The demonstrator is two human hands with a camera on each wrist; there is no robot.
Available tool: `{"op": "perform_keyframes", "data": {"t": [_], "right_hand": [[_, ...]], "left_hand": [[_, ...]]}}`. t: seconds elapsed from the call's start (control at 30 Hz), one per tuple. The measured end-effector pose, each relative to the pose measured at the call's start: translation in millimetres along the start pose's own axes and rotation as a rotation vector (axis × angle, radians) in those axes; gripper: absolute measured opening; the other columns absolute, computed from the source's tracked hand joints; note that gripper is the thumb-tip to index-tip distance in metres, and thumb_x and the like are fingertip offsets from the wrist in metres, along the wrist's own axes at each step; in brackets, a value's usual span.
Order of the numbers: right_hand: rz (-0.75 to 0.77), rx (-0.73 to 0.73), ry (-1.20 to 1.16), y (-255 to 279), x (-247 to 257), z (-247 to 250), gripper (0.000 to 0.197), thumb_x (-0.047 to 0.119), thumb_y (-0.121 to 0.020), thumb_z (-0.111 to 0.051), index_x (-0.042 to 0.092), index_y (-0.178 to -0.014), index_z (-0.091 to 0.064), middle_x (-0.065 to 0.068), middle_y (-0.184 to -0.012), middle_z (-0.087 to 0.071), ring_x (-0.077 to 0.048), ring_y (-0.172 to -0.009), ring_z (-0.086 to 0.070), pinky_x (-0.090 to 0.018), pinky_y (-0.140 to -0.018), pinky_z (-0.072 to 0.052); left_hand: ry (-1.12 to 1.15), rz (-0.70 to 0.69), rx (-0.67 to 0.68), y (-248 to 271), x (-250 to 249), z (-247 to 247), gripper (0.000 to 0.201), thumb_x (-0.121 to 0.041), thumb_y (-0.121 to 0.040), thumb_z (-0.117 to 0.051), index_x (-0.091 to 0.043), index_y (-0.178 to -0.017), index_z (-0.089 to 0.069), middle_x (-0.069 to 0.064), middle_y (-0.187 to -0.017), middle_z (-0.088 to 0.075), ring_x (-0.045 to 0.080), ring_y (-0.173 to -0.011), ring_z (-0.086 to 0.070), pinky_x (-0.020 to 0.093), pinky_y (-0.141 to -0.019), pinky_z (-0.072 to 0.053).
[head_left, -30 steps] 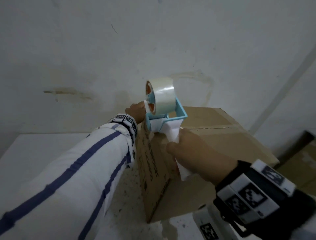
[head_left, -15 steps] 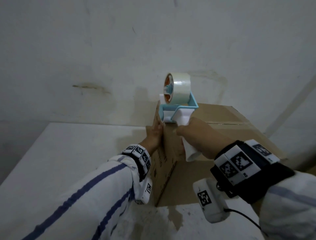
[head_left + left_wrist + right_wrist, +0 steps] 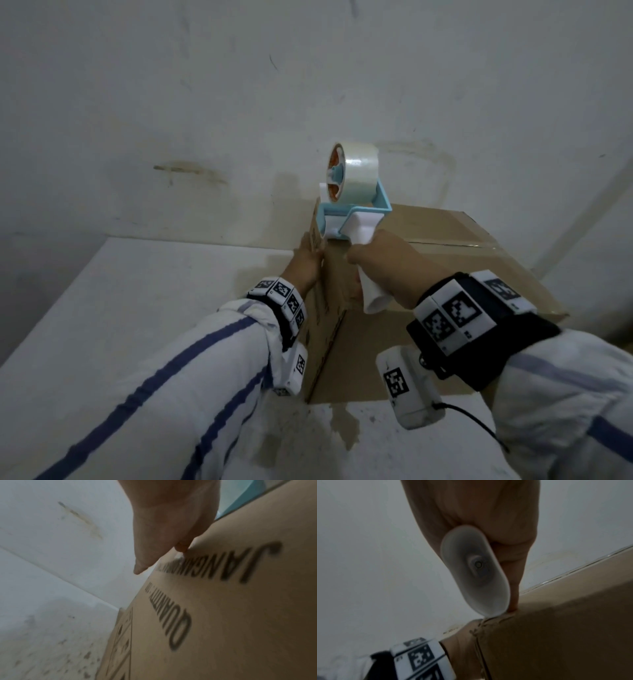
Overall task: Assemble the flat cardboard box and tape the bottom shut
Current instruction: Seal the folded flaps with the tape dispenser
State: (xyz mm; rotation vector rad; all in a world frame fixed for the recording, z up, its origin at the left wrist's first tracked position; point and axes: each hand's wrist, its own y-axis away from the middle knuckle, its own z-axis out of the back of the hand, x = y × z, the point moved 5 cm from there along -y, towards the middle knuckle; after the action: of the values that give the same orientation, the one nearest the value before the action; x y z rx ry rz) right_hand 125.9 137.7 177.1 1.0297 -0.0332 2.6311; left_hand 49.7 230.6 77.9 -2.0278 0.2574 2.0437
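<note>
Box [image 3: 394, 342] stands already erected on the table [image 3: 120, 308], near its far edge by the wall, closed flaps facing up, so you have the assembly done. Your right hand [image 3: 383, 263] is wrapped around the white handle of the dispenser [image 3: 352, 205], whose head sits at the box's upper left edge. Your left hand [image 3: 306, 263] lies against the printed left side, fingers [image 3: 171, 524] fairly straight, apparently pressing there. A glossy line along the top seam may be tape already; I cannot tell. Running and cutting the strip likely remains.
</note>
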Motion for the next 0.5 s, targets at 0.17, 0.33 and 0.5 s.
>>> {"op": "perform_keyframes", "data": {"t": [0.17, 0.33, 0.5], "right_hand": [[0.026, 0.000, 0.037, 3, 3, -1, 0.012, 0.016, -0.089, -0.052, 0.011, -0.097, -0.044, -0.004, -0.081, -0.047, -0.014, -0.066, -0.045, -0.028, -0.064, -0.039], [-0.008, -0.029, 0.052, 2, 3, -6, 0.013, 0.017, -0.088, -0.051, 0.011, -0.098, -0.045, 0.000, -0.076, -0.046, -0.012, -0.065, -0.046, -0.023, -0.050, -0.033], [-0.022, -0.048, 0.119, 4, 8, -13, 0.011, 0.020, -0.089, -0.048, 0.011, -0.096, -0.046, 0.000, -0.074, -0.048, -0.015, -0.066, -0.052, -0.022, -0.049, -0.034]], "left_hand": [[-0.178, -0.097, 0.122, -20, -22, 14, 0.051, -0.007, -0.096, -0.044, -0.023, -0.144, -0.033, -0.006, -0.140, -0.042, 0.011, -0.131, -0.037, 0.024, -0.106, -0.028], [-0.340, 0.029, 0.224, -37, -11, 22, 0.050, -0.007, -0.093, -0.047, -0.021, -0.140, -0.043, 0.007, -0.144, -0.046, 0.025, -0.132, -0.041, 0.038, -0.108, -0.031], [-0.094, 0.178, 0.111, -36, -3, 37, 0.035, -0.033, -0.094, -0.050, -0.022, -0.126, -0.056, 0.009, -0.137, -0.052, 0.017, -0.112, -0.049, 0.030, -0.094, -0.037]]}}
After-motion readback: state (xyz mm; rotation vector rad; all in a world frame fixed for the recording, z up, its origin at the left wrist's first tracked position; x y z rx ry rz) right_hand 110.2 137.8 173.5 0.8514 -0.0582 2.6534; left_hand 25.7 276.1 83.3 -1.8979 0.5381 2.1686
